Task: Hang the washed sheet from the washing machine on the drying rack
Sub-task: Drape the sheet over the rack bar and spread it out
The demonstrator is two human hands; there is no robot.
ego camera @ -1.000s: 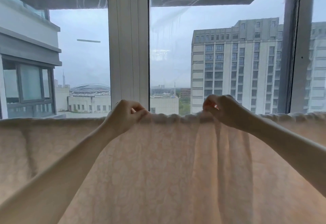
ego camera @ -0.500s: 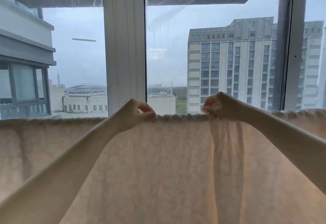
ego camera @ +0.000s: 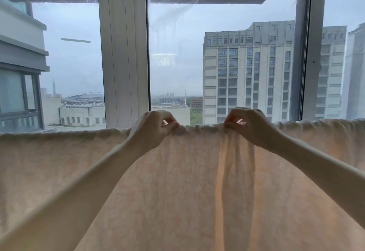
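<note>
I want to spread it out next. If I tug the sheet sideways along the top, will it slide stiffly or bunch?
Probably bunch: the sheet already gathers into folds below the right hand. It looks thin, since light shines through. The left hand lifts it with only a pinch, so likely light.

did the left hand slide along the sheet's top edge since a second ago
Yes. The left hand, pinching the sheet, slid rightward: earlier in front of the white window post, now just past it.

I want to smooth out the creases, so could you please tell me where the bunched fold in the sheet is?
In the head view, the bunched fold hangs right of centre in the sheet, directly below the right hand.
</note>
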